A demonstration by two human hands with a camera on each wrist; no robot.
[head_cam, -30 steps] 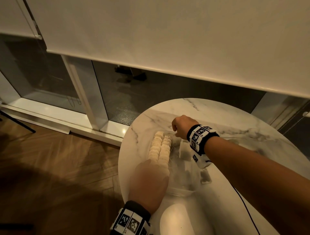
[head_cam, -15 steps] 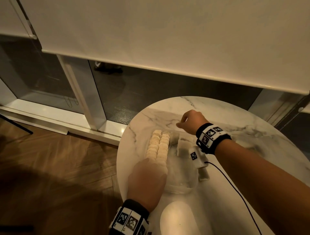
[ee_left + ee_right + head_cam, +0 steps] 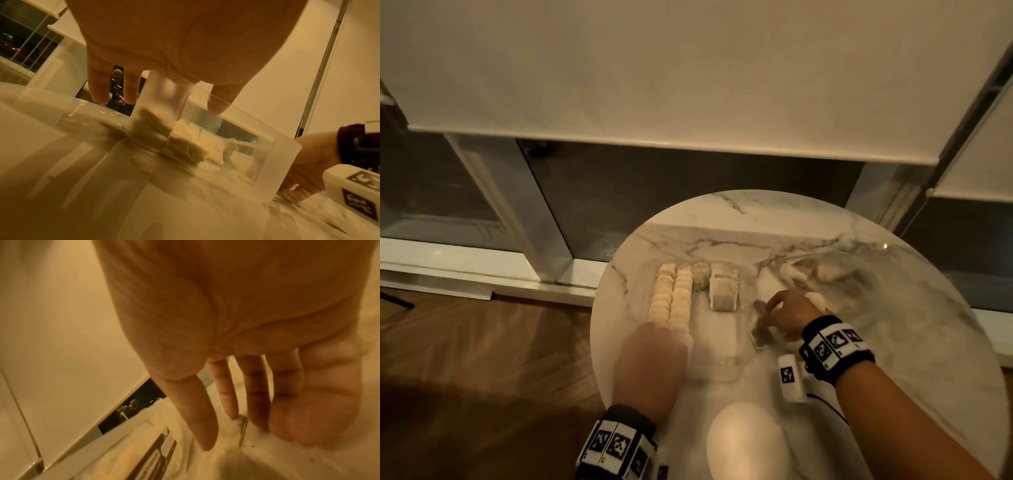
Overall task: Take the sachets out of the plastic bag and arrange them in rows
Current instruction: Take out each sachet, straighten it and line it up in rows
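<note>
Dim window behind a round marble bench. The left hand lies flat on the clear tray, fingers straight, beside three rows of sachets. The right hand pinches a sachet at the plastic bag; several seemingly remain inside.

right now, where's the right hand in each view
Head: right hand right of centre, over the marble table, beside the clear container.
Left wrist: right hand at the right edge, past the container's right corner.
Right wrist: right hand fills the upper picture, fingers pointing down.
Shared landmark: the white roller blind, behind in all three.
</note>
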